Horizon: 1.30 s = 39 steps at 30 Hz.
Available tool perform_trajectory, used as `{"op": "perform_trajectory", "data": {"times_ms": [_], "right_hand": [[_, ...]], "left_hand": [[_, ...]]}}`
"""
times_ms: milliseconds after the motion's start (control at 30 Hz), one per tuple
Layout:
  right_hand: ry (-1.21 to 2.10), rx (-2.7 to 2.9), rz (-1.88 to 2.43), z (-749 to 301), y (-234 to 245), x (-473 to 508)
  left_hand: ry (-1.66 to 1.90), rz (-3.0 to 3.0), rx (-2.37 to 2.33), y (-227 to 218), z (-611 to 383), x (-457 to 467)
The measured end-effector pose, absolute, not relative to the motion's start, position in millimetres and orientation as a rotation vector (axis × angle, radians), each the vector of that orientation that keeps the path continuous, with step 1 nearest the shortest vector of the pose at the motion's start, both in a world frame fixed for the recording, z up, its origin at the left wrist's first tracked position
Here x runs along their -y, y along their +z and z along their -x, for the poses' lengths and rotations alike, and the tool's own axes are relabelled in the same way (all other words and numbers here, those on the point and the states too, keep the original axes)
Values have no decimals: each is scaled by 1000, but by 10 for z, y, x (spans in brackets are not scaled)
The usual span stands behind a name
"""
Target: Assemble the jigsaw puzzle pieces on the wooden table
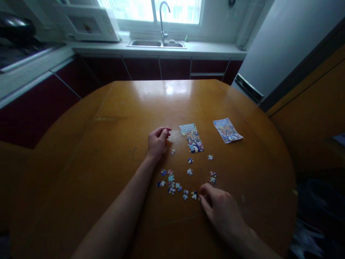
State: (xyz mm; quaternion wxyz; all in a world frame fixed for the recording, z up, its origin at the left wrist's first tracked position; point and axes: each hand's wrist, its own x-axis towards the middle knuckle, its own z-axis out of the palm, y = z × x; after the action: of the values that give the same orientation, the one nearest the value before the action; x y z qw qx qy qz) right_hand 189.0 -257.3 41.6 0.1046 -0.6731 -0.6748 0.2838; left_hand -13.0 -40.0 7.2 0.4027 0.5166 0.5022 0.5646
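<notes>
A partly assembled jigsaw puzzle (194, 138) lies on the wooden table, its left edge uneven. My left hand (157, 142) rests left of it, fingers curled and thumb against them, with no piece showing at the fingertips. Just below that hand is a loose puzzle piece (173, 152). My right hand (219, 203) is low on the table, thumb and forefinger closed around a small puzzle piece that is mostly hidden. Beside its fingertips lies another puzzle piece (194, 195). Several loose puzzle pieces (171, 184) are clustered between my forearms, and a few more puzzle pieces (213, 177) sit above my right hand.
A creased picture sheet (228, 130) lies right of the puzzle. The round-edged wooden table (121, 104) fills most of the view. Behind it are a counter with a sink (147, 43) and a microwave (87, 23). A refrigerator (285, 39) stands at the right.
</notes>
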Motion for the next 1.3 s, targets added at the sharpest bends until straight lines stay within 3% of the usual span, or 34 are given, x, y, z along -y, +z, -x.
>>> {"op": "perform_trajectory", "data": {"times_ms": [400, 800, 1300], "right_hand": [[706, 2099, 1655, -1760, 634, 1836], [398, 2533, 1495, -1342, 426, 910], [584, 2597, 1222, -1440, 329, 801]], "left_hand": [[1423, -1270, -1250, 50, 133, 390], [1429, -1274, -1236, 91, 116, 411], [1396, -1308, -1259, 118, 121, 426]]}}
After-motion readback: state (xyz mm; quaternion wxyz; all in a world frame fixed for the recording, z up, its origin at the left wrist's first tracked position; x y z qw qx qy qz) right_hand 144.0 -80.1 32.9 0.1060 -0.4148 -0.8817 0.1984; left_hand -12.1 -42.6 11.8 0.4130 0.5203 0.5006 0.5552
